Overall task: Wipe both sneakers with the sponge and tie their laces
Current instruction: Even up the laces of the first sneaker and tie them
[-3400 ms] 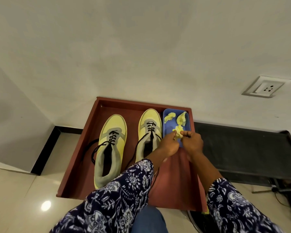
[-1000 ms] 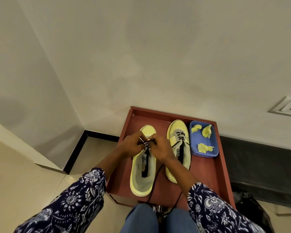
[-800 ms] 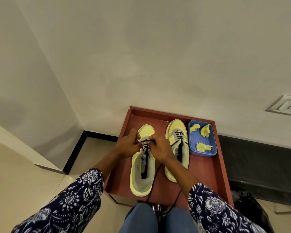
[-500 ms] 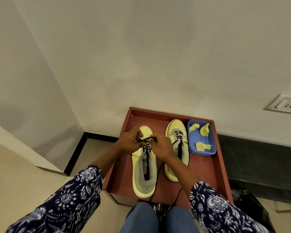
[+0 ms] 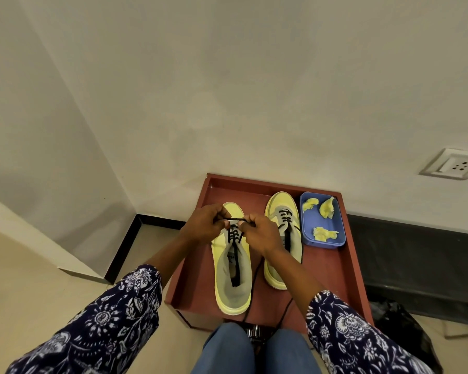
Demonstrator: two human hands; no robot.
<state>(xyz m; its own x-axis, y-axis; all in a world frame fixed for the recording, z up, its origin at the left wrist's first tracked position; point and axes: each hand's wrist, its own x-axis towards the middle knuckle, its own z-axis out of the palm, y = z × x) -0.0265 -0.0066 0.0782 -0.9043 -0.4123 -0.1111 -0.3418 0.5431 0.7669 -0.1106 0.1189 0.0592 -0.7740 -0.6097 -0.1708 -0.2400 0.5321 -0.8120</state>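
Two yellow and grey sneakers stand side by side, toes toward the wall, on a red-brown low table [image 5: 333, 268]. Over the left sneaker [image 5: 231, 282] my left hand [image 5: 204, 225] and my right hand [image 5: 257, 233] each pinch a piece of its black lace [image 5: 234, 219], stretched taut between them above the eyelets. Loose lace ends trail off the table's front edge. The right sneaker [image 5: 281, 211] has its laces undone. A blue tray [image 5: 310, 220] at the table's far right holds torn yellow sponge pieces [image 5: 324, 233].
The table stands against a cream wall in a corner, with a wall socket [image 5: 453, 164] at the right. A dark low bench [image 5: 422, 255] runs to the right of the table. My knees in blue jeans [image 5: 224, 349] are at the table's front edge.
My hands left the sponge pieces in the blue tray and moved to the left sneaker. Over the last second they have drawn its lace tight between them, lifting slightly.
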